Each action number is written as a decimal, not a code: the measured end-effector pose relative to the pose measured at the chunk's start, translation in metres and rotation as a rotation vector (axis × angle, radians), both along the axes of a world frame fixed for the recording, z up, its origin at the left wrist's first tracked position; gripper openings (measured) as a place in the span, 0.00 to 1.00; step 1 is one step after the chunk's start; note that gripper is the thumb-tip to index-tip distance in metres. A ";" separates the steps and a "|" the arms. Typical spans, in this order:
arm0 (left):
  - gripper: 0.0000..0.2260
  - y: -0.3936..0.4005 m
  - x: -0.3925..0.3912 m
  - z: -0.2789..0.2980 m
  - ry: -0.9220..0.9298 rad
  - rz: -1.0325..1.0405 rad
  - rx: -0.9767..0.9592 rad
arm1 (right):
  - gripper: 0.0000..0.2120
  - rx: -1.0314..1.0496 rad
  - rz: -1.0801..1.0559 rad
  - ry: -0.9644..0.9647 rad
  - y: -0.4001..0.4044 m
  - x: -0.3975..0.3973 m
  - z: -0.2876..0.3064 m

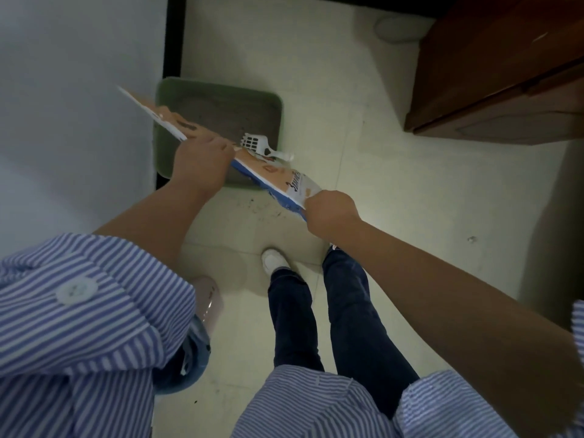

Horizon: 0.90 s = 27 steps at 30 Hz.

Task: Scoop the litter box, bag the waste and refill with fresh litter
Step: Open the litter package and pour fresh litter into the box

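Tiled floor point(379, 197), pale, with dark crumbs scattered just near of the box; spill from digging or pouring, likely. Dark wooden cabinet point(493, 90) far right, well apart from the work.

Green litter box point(218, 93) on floor, tucked against left wall; probably kept there to stay out of the walkway. Grey litter inside, lying low and patchy; looks ready for topping up.

Litter bag point(278, 177), orange, white and blue, stretched flat and slanted above near edge of box, running from far left to near right. Looks slack and thin, so little left inside, or not yet opened; cannot tell which. Held over the box presumably so whatever falls lands in it.

Left hand point(202, 159) gripping bag around its middle, fingers curled over the top edge, taking the weight. Right hand point(330, 210) fisted round near-right corner of bag, pulling it taut. Two-handed pull suggests tearing open or tipping to pour.

White slotted scoop point(260, 147) resting across near right rim of box, head over the litter, handle poking out right; parked within reach, scooping seemingly finished.

White shoe point(273, 259) planted just near of the crumbs.

Step in hand, by judgement: refill stage. Waste bag not clearly identifiable.
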<state>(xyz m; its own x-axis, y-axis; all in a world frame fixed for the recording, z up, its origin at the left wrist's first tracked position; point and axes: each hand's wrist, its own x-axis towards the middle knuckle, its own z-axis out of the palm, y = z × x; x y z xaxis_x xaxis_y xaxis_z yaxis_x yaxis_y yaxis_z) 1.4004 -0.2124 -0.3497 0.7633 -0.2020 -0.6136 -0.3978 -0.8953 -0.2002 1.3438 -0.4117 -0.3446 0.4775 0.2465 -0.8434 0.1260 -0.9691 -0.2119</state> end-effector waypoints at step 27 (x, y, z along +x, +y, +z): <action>0.16 0.044 0.008 -0.014 0.017 0.203 -0.008 | 0.21 0.025 0.053 0.022 0.045 0.038 0.019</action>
<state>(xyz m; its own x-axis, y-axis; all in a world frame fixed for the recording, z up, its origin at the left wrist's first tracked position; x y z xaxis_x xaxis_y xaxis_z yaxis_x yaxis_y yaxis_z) 1.4087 -0.1679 -0.3637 0.7781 -0.0499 -0.6261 -0.2122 -0.9591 -0.1872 1.3821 -0.3665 -0.3259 0.4441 0.2921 -0.8470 0.1722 -0.9556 -0.2392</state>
